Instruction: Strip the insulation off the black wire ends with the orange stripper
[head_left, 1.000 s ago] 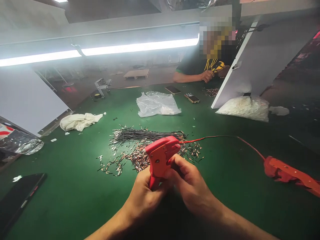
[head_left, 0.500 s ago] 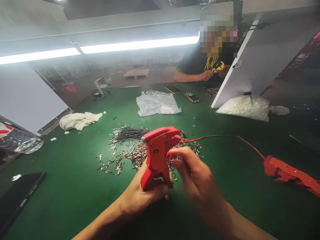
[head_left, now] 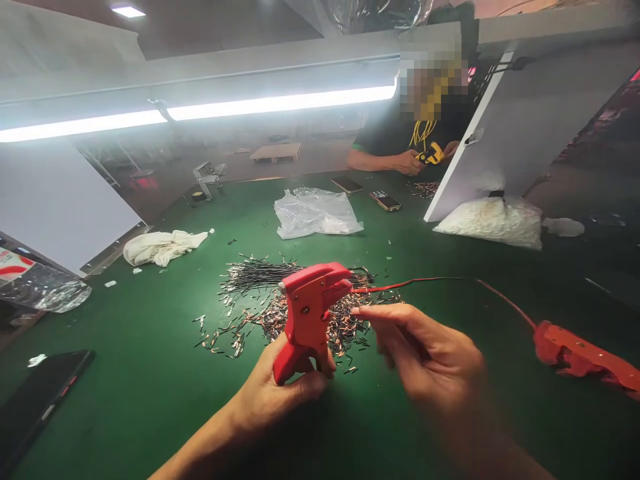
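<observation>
A red wire stripper [head_left: 310, 310] stands upright in my left hand [head_left: 280, 383], whose fingers are wrapped round its handles, its head pointing right. To the right of the tool, my right hand [head_left: 430, 353] hovers above the table with the index finger stretched out and the other fingers bent; nothing shows in it. Behind the stripper lies a bundle of black wires [head_left: 255, 275] with stripped ends. A loose pile of short wire pieces [head_left: 345, 327], black and copper, spreads below the bundle. A thin red cord [head_left: 440, 279] runs right from the tool's head; its attachment is unclear.
A red-orange object [head_left: 585, 353] lies at the cord's right end. Clear plastic bag [head_left: 317, 213], phones [head_left: 385, 201], white cloth [head_left: 163, 248] and a filled bag [head_left: 493, 220] lie on the green table [head_left: 150, 373]. A large dark phone [head_left: 45, 400] is at left. Opposite, a person holds a yellow tool [head_left: 433, 155].
My right hand has drawn away from the stripper to the right, its index finger now straighter. The stripper stays in my left hand, shifted slightly left and down. The view has tilted a little.
</observation>
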Available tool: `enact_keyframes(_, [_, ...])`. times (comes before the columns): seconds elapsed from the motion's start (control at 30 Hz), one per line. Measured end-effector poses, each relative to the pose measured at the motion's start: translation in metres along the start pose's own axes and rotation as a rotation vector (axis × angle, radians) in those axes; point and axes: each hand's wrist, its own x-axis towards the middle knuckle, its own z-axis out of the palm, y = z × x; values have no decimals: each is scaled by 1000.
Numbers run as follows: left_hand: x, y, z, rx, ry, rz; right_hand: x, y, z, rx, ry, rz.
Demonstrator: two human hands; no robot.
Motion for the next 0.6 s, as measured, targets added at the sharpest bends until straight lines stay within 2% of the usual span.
enact_keyframes(0.13, [0, -4, 1, 0, -15, 8, -6, -14, 1, 83, 51, 114])
enact_keyframes(0.23, [0, -6, 1, 15, -18, 4, -3, -13, 0, -15, 205, 154])
enact_keyframes(0.3, [0, -6, 1, 5, -17, 0, 0, -9, -2, -108, 254, 118])
enact_keyframes(0.43, [1, -5, 2, -25, -24, -20, 2, -7, -2, -93, 182, 58])
enact_keyframes(0.6, [0, -6, 4, -40, -44, -42, 2, -17, -1, 140, 56, 184])
